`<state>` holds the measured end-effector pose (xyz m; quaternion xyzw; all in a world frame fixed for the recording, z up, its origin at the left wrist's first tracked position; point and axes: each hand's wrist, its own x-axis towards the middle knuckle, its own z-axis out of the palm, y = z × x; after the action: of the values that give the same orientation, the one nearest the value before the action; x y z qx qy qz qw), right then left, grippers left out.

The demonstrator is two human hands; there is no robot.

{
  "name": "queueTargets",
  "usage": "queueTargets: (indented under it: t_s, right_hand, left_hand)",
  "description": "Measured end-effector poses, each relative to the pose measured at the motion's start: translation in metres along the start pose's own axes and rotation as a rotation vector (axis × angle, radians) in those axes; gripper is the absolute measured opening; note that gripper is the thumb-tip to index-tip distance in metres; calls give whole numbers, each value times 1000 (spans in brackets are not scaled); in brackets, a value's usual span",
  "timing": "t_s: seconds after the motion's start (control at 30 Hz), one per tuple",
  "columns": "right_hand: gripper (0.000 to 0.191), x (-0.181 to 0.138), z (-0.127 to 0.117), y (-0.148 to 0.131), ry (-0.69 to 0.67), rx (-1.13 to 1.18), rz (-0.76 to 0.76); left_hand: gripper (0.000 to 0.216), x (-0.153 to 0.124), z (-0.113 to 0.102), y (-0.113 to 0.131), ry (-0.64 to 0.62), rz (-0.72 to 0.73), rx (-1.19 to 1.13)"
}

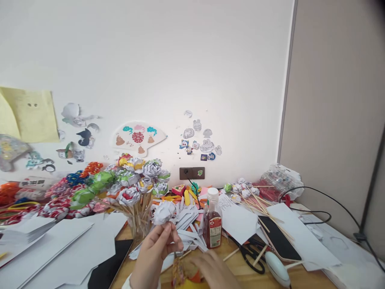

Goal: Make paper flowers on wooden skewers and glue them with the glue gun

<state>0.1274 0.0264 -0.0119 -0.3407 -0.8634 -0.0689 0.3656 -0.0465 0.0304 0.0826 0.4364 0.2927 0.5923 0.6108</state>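
Note:
Pinched in the fingertips of my left hand (159, 251) is a crumpled white paper flower (164, 212), raised just above the desk. My right hand (215, 269) is low in the view and smeared by motion, so whether its fingers hold anything is unclear. Between the hands, near the desk's front edge, lies a multicoloured braided-looking thing (178, 273) with a yellow and orange piece (195, 279) beside it. Behind my left hand lie many cut white paper strips (188, 224). A glass bottle of reddish-brown liquid (213, 224) stands upright beyond my right hand.
A container of paper flowers on sticks (140, 212) stands left of centre. White paper sheets (60, 253) cover the left side. To the right are black scissors (251, 257), a phone (279, 237), a pale mouse (276, 268), wooden sticks (261, 200) and a black cable (331, 195).

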Motion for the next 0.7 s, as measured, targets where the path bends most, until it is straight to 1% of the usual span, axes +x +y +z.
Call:
queueTargets:
  t_s: [0.07,0.13,0.2,0.27,0.33,0.4,0.47,0.5,0.6,0.7]
  right_hand:
    - [17,-11,24,12,-85,-131,-73]
    - [15,-20,44,15,-86,-211,-10]
    - [20,-24,52,11,-112,-231,47]
    - [30,-23,46,3,-179,-215,113]
    - [37,-20,32,-4,-243,-199,213]
    - [46,-17,14,-8,-257,-177,303]
    - [55,-14,-2,-8,-193,-133,377]
    - [56,-13,-8,-8,-139,-108,402]
    - [49,-9,-23,-6,59,-25,395]
    - [36,-4,-30,-8,255,85,368]
  left_hand:
    - [32,4,-7,8,-39,-25,-25]
    - [34,7,-13,10,-72,-58,-44]
    - [35,9,-17,7,-90,-93,-45]
    - [35,10,-18,2,-104,-123,-41]
    - [35,10,-18,-2,-115,-142,-33]
    - [35,9,-17,-5,-124,-150,-27]
    - [35,10,-17,-8,-129,-152,-29]
    - [35,10,-17,-9,-132,-152,-35]
    - [35,11,-16,-13,-142,-160,-61]
    - [33,9,-15,-14,-163,-183,-88]
